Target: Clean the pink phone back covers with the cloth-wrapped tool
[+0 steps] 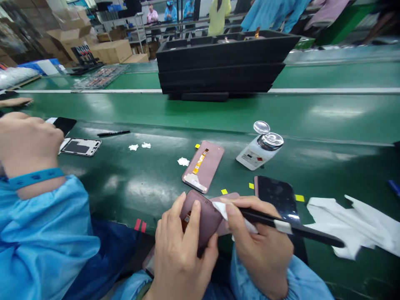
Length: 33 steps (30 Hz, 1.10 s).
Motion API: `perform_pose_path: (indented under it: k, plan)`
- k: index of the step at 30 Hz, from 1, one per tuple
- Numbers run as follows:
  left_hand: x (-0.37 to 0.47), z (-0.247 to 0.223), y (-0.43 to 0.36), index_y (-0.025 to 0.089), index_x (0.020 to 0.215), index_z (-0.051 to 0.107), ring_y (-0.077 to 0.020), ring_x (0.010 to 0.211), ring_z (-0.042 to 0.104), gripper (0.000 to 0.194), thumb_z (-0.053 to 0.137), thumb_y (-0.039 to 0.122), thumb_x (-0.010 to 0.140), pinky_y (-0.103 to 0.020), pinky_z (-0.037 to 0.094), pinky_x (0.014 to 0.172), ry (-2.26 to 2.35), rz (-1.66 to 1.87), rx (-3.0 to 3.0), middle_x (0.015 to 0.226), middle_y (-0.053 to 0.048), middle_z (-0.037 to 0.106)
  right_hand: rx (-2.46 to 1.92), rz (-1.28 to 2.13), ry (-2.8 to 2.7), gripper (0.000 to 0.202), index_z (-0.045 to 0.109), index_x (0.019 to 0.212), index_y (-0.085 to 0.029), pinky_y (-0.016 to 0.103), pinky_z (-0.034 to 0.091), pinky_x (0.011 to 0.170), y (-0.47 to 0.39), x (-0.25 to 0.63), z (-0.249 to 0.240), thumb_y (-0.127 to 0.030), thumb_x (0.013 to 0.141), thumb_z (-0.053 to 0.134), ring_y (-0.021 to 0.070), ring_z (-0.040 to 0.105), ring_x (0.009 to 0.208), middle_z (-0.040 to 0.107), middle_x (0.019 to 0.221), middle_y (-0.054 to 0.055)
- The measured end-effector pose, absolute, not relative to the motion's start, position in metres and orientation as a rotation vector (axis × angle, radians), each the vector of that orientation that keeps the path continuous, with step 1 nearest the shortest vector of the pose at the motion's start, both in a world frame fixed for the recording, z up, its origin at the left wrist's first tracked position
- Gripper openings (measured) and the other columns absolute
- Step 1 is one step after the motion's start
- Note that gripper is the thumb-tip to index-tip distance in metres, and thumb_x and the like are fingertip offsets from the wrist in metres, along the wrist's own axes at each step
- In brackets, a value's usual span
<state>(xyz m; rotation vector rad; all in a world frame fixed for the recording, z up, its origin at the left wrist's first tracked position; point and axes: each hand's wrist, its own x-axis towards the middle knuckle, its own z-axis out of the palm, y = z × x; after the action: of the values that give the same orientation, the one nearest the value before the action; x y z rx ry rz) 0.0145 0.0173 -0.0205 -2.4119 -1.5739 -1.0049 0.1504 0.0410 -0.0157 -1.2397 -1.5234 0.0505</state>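
Note:
My left hand (pixel 184 246) grips a pinkish-brown phone screen panel (pixel 204 216), fingers over its back and thumb at its lower edge. My right hand (pixel 259 237) is closed around a long black tool (pixel 309 233) with a white band; its exact kind is unclear. A piece of white wipe (pixel 220 209) sits at the tool's tip, against the panel's top edge. Part of another pink panel (pixel 229 198) shows behind my fingers. Just beyond lies a pink screen panel (pixel 206 164) with a yellow flex cable. A dark phone screen (pixel 276 196) rests beside my right hand.
A white dispenser bottle (pixel 254 154) stands with its lid up. White wipes (pixel 359 225) lie at right. Black trays (pixel 218 62) are stacked beyond. At left, a co-worker's hand (pixel 31 143) is near a phone frame (pixel 83 146); a black pen (pixel 113 133) and wipe scraps (pixel 183 161) lie nearby.

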Motion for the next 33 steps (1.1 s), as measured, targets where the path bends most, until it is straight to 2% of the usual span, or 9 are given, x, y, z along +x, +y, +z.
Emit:
perform_pose_path:
  k: [6,13,21,33]
  plan:
    - [0.014,-0.018,0.015,0.008,0.125,0.050,-0.0285,0.108,0.049,0.049,0.062,0.019,0.079,-0.044,0.047,0.081,-1.583,-1.009,-2.435,0.131,-0.019,0.042,-1.220,0.058,-1.505,0.013,0.050,0.088,-0.017,0.015,0.047,0.077,0.041,0.154,-0.008,-0.004,0.086,0.051,0.0045,0.057,0.077,0.056,0.079,-0.002]
    - [0.015,-0.018,0.018,0.008,0.125,0.050,-0.0287,0.106,0.049,0.050,0.064,0.018,0.077,-0.044,0.047,0.080,-1.580,-0.997,-2.444,0.130,-0.019,0.043,-1.226,0.130,-1.527,0.013,0.054,0.089,-0.019,0.018,0.048,0.073,0.042,0.151,-0.017,-0.006,0.085,0.054,0.0078,0.056,0.081,0.059,0.082,0.000]
    - [0.014,-0.019,0.018,0.007,0.123,0.051,-0.0291,0.104,0.049,0.048,0.063,0.019,0.078,-0.043,0.046,0.078,-1.567,-0.968,-2.411,0.129,-0.020,0.043,-1.211,0.169,-1.562,0.012,0.055,0.094,-0.019,0.017,0.045,0.083,0.044,0.149,-0.024,-0.010,0.085,0.057,0.0062,0.058,0.085,0.061,0.086,-0.001]
    - [0.013,-0.021,0.017,0.007,0.123,0.052,-0.0287,0.103,0.050,0.047,0.063,0.019,0.079,-0.043,0.046,0.076,-1.587,-0.955,-2.415,0.128,-0.020,0.045,-1.199,0.200,-1.591,0.014,0.055,0.094,-0.018,0.014,0.045,0.081,0.044,0.149,-0.026,-0.008,0.084,0.057,0.0050,0.057,0.086,0.060,0.085,-0.001]
